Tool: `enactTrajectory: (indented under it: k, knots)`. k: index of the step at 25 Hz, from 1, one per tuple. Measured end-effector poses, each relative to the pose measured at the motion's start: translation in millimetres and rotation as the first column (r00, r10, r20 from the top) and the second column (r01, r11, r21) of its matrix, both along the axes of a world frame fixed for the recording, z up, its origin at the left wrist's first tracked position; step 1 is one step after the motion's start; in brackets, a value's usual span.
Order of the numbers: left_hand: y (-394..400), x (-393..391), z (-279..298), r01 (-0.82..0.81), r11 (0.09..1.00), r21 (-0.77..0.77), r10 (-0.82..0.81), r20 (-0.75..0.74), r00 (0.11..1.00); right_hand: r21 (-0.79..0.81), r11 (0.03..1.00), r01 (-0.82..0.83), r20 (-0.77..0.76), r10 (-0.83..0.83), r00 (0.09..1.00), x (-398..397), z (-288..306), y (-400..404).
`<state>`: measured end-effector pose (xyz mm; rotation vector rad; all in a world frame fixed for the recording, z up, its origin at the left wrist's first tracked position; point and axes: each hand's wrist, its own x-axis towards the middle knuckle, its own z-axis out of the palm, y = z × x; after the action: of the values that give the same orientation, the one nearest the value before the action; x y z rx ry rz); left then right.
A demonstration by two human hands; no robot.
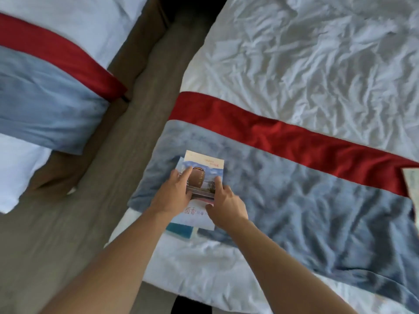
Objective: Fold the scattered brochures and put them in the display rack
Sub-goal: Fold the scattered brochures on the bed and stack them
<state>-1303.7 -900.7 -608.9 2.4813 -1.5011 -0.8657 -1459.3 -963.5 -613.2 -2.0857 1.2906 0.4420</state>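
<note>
My left hand (172, 193) presses flat, fingers straight, on the jar-cover brochure (202, 175) lying atop others on the grey bed runner (306, 189); my right hand (226, 203) pinches its right edge. The soft bedding could let the crease skew.
</note>
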Motion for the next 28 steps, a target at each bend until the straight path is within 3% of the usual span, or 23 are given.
enactTrajectory:
  k: [5,12,18,22,28]
  knots:
    - [44,39,-37,0.026,0.997,0.074,-0.025,-0.012,1.0,0.018,1.0,0.005,-0.053,-0.004,0.999,38,-34,47]
    - [61,28,-60,0.117,0.991,0.064,-0.119,0.026,0.993,-0.034,0.997,0.062,-0.125,-0.066,0.99,38,-43,71]
    - [58,29,-64,0.134,0.989,0.058,-0.137,0.061,0.989,-0.055,0.998,0.015,-0.172,-0.024,0.985,37,-48,66]
    - [47,26,-51,0.181,0.983,0.014,-0.181,0.135,0.974,-0.085,0.996,0.022,-0.113,-0.031,0.993,31,-33,54]
    - [-16,5,2,0.24,0.97,-0.041,-0.236,0.087,0.968,-0.139,0.987,0.076,0.076,-0.066,0.995,-4,15,-8]
